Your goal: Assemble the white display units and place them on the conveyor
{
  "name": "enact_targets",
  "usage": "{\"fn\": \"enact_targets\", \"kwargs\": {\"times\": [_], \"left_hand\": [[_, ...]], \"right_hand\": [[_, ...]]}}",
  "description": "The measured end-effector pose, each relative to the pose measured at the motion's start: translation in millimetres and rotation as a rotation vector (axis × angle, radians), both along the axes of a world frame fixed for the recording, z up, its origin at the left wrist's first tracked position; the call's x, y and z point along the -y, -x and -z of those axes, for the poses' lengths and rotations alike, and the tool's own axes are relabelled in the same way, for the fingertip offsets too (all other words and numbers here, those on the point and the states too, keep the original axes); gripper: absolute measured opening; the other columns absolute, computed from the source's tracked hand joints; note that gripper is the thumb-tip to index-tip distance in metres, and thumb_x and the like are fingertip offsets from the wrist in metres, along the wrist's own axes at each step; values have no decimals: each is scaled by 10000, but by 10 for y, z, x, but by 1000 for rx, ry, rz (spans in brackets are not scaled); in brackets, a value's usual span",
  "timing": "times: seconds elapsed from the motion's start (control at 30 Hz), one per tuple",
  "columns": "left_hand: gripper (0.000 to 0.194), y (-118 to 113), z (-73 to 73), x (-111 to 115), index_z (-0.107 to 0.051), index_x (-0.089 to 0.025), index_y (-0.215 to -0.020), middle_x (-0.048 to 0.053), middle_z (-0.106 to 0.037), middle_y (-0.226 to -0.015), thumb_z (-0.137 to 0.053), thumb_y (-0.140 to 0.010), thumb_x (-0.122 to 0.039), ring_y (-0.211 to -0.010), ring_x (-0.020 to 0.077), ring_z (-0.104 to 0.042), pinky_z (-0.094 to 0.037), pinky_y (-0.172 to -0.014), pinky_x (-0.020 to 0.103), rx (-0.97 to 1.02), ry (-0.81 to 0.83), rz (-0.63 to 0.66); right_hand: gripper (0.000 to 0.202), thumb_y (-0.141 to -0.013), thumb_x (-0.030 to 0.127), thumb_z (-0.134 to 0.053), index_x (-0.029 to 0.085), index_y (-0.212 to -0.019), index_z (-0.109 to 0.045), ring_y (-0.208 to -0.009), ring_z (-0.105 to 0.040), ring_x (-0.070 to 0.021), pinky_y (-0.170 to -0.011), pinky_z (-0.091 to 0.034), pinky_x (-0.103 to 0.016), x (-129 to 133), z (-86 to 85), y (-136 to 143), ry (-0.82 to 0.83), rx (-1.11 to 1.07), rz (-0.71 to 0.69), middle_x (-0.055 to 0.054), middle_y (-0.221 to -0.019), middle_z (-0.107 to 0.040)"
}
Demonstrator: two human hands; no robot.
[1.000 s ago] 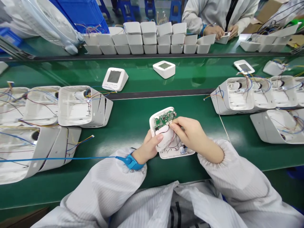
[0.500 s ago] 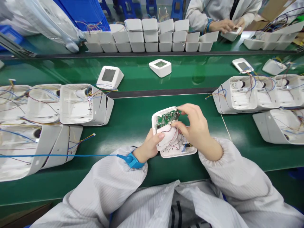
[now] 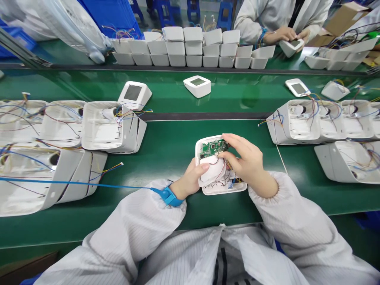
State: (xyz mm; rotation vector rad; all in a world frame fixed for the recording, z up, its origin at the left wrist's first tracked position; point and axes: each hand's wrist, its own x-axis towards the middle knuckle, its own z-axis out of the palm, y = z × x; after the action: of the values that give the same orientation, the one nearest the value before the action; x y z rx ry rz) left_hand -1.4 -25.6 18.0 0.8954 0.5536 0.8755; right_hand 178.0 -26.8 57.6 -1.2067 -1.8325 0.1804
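White plastic housing (image 3: 224,190), one, over the bench (image 3: 166,158): left hand (image 3: 191,178) is clasping its edge; right hand (image 3: 246,160), half-curled, is resting against the circuit board (image 3: 213,147), grip unclear. Board is apparently sitting inside; wires (image 3: 233,182) are lying exposed, housing unclosed.

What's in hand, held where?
Open white unit: left hand grips its left edge, thumb on top. Right hand is at the right end of its green circuit board; can't tell if gripping.
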Motion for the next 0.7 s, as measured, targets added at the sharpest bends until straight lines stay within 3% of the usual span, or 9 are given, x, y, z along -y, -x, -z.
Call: {"fn": "enact_targets", "kwargs": {"times": [0.1,0.2,0.33,0.37,0.43,0.53,0.6,0.7], "left_hand": [[518,38,-35,-83,-711,-122,-1012,97,-725,-900,-707,-730,-556,-786,251,-670,-536,-720,346,-23,-63,25],[630,153,-135,-244,-728,-124,-1034,115,-737,-961,-733,-682,-646,-852,278,-682,-531,-771,364,-105,-259,40],[740,325,-292,-420,-740,-160,-1099,142,-709,-1165,-579,-726,-778,-1136,337,-621,-466,-991,427,-270,-512,-221],[710,343,-317,-431,-738,-173,-1111,138,-697,-1199,-581,-742,-758,-1190,344,-590,-426,-1047,445,-340,-545,-252],[697,334,-341,-409,-699,-194,-1197,136,-666,-1260,-721,-684,-665,-1232,371,-549,-360,-1102,493,-509,-604,-192],[962,251,-317,-330,-530,-212,-1396,157,-593,-1343,-888,-543,-475,-1230,407,-521,-341,-1091,565,-666,-645,-32],[990,199,-270,-295,-449,-224,-1451,159,-552,-1375,-879,-577,-401,-1262,399,-487,-320,-1104,579,-632,-655,-37],[926,163,-163,-272,-381,-239,-1478,151,-459,-1458,-814,-665,-328,-1342,378,-408,-247,-1158,567,-477,-691,-154]], "right_hand": [[428,-805,419,-732,268,-1198,-653,-972,-680,-218,-886,-580,-401,-29,-32,-22,172,-143,-6,-53,-1151,-709],[445,-755,425,-770,240,-1140,-646,-885,-677,-198,-828,-580,-384,-24,-69,-53,310,-290,-51,-40,-1031,-720],[109,-821,307,-695,232,-871,-633,-823,-642,-187,-756,-535,-360,27,-127,-37,129,-219,-80,-26,-859,-695],[36,-852,258,-645,235,-830,-627,-827,-633,-186,-758,-516,-362,33,-136,-13,59,-117,-115,-26,-849,-693],[148,-897,192,-547,238,-782,-628,-831,-617,-186,-761,-477,-369,32,-149,47,-30,164,-222,-29,-846,-697],[233,-938,167,-473,243,-802,-647,-875,-608,-195,-784,-442,-381,9,-202,85,-43,527,-358,-30,-880,-705],[191,-945,189,-489,257,-922,-666,-1009,-602,-221,-860,-439,-409,-10,-282,20,-55,557,-360,-40,-994,-708],[178,-919,320,-589,263,-1072,-660,-1092,-584,-264,-895,-456,-432,-39,-419,-158,-57,370,-144,-78,-1107,-682]]}}
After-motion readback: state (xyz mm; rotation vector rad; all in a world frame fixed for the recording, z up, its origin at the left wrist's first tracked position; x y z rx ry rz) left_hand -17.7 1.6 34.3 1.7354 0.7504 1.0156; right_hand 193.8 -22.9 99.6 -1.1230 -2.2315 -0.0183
